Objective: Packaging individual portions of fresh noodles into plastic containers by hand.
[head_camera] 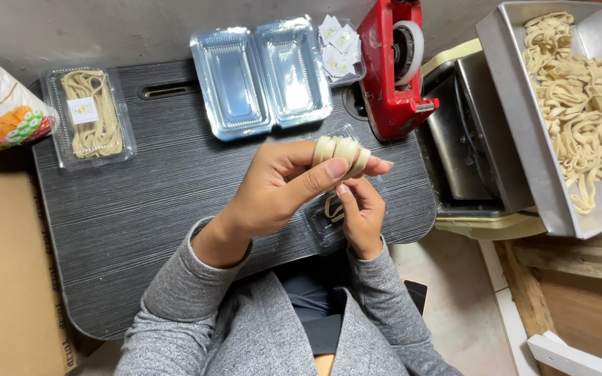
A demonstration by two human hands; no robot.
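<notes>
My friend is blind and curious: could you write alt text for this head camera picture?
Seen from above, a person's left hand has wide pale noodles wound around its fingers while the right hand guides the strand over a clear plastic tray on a dark lap table. A metal pan of noodles, empty trays and a red tape dispenser sit nearby.

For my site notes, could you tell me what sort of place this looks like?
Probably a small home noodle-packing station: a metal tray of loose noodles, a filled clear pack, a red tape dispenser, and hands winding noodles over a low black table.
</notes>
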